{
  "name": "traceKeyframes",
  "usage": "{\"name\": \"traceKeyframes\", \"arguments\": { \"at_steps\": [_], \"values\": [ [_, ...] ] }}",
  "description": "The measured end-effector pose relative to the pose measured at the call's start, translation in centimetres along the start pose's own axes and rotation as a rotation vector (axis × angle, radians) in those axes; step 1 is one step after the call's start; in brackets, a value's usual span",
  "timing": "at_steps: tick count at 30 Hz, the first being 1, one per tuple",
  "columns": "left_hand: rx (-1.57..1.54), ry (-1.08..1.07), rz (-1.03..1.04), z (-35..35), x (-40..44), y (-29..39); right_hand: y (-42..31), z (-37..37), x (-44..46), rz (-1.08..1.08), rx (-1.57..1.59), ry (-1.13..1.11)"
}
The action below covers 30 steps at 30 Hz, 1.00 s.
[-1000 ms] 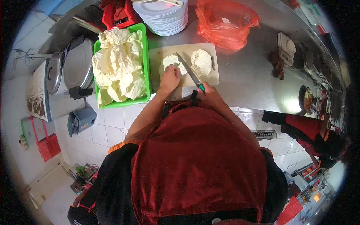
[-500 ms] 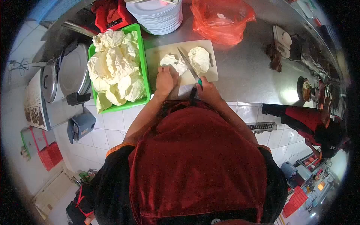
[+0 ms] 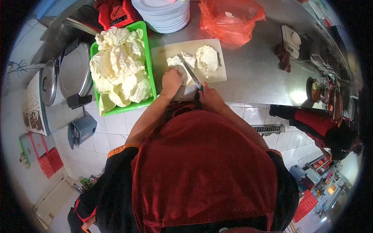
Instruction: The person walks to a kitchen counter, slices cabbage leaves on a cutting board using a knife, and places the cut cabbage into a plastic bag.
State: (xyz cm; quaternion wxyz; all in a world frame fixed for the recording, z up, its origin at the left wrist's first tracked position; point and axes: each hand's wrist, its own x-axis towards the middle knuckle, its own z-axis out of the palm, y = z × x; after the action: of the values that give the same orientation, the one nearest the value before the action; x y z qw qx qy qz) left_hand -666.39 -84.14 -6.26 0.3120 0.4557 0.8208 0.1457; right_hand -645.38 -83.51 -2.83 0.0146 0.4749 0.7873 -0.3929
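Observation:
A pale cutting board (image 3: pixel 158 58) lies at the counter's front edge, bearing two portions of cabbage. My left hand (image 3: pixel 172 80), fingers curled, presses and holds the near end of the left cabbage portion (image 3: pixel 187 59). In my right hand (image 3: pixel 211 97) is a kitchen knife (image 3: pixel 190 72), gripped by its green handle. Its blade slants up and left, over the portion held by my left hand; whether the edge is in the leaf I cannot tell. The whole-looking right cabbage portion (image 3: pixel 207 60) sits apart, untouched by either hand.
Left of the board stands a green crate (image 3: pixel 149 64) heaped with cabbage leaves (image 3: pixel 120 62). Behind are stacked white plates (image 3: pixel 163 17), a red basket (image 3: pixel 128 11) and an orange plastic bag (image 3: pixel 233 23). A scale (image 3: pixel 291 40) stands right. Other people are at right and lower left.
My right hand has shifted slightly left and toward me. The knife blade has moved left with it, across the left cabbage portion. My left hand stays on the cabbage.

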Motion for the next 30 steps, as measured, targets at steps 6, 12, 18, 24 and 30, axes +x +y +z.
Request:
{"name": "traceKeyframes", "arguments": {
  "at_steps": [6, 12, 18, 24, 30],
  "values": [
    [0.211, 0.257, 0.343, 2.2, 0.0, -1.9, -0.5, 0.3, 0.6, 0.079, -0.128, -0.049],
    [0.296, 0.336, 0.486, 2.9, 0.7, -2.6, -3.1, -0.9, 0.0, 0.104, -0.202, -0.067],
    [0.15, 0.236, 0.316, 2.0, -0.5, -0.8, -3.9, -1.3, -0.2, -0.01, -0.235, -0.068],
    [0.135, 0.251, 0.319, 2.1, -0.8, -0.9, -2.8, -1.1, 0.4, 0.074, -0.209, -0.125],
    [0.096, 0.262, 0.324, 2.4, -0.5, -1.2, -2.7, -0.6, 0.7, 0.121, -0.185, -0.171]
  ]
}}
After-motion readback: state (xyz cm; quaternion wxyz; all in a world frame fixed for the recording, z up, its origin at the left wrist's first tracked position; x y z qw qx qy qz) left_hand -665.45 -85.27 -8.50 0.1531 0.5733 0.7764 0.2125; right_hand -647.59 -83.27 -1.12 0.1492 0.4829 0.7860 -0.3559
